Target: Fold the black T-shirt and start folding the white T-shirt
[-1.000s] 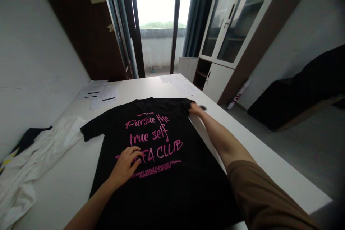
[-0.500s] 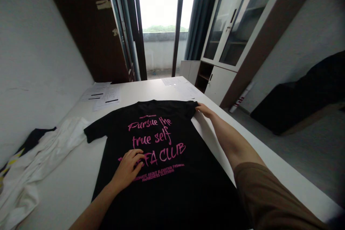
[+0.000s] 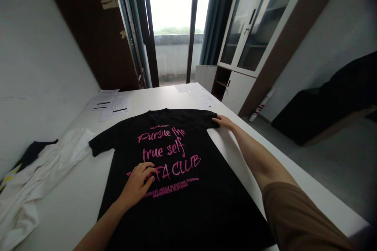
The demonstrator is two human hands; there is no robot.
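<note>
Head view: black shirt (image 3: 182, 215) points neck to twelve; your right hand (image 3: 225, 122) touches its two-o'clock cuff (image 3: 212, 120), grip unclear; your left hand (image 3: 138, 183) lies loosely spread mid-shirt.

from my post i see a black t-shirt (image 3: 176, 215) spread on the white table (image 3: 153, 98), its pink lettering facing up. the left hand (image 3: 140, 182) rests on the print; the right hand (image 3: 222, 120) is at the edge of the sleeve on its side. white cloth (image 3: 55, 164) lies left of the shirt, and papers (image 3: 110, 104) sit near the table's far left corner.
</note>
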